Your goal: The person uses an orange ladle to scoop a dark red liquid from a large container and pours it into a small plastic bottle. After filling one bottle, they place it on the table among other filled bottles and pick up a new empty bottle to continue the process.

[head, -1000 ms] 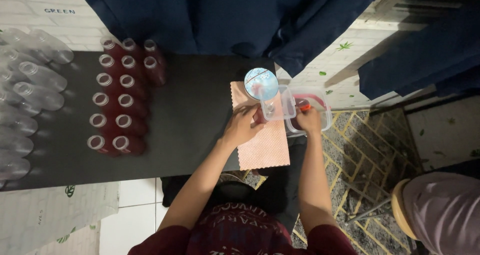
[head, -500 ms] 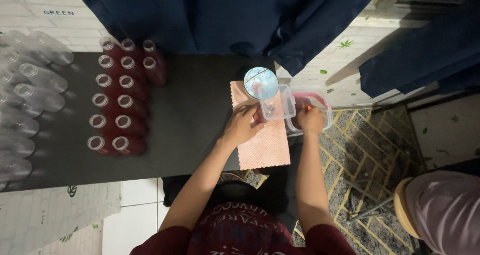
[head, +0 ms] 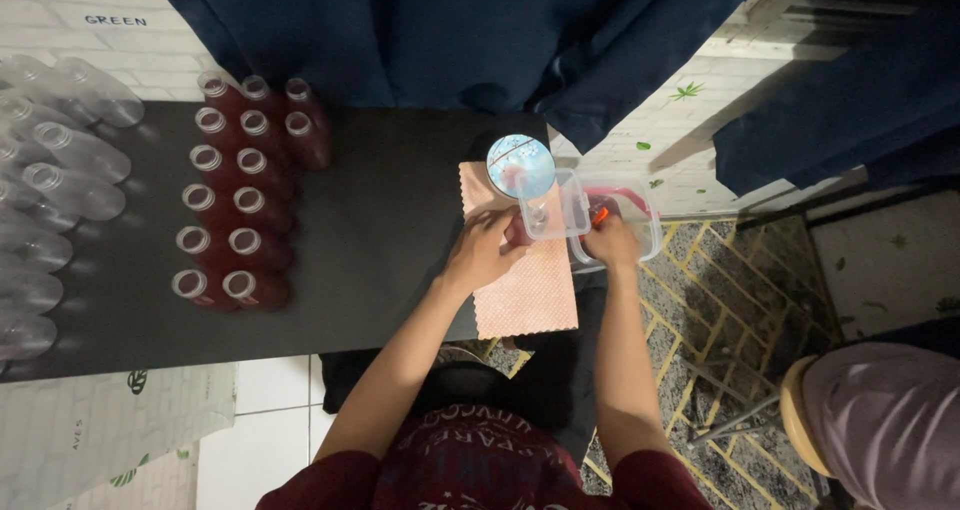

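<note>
right hand (head: pixel 612 242): now lower, toward 6 o'clock, at the clear tub (head: pixel 640 232) near rim
orange piece (head: pixel 600 214): now showing above its fingers

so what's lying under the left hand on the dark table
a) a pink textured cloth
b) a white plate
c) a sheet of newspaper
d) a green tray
a: the left hand rests over a pink textured cloth spread at the edge of the dark table, beside the clear container that the right hand is at.
</note>
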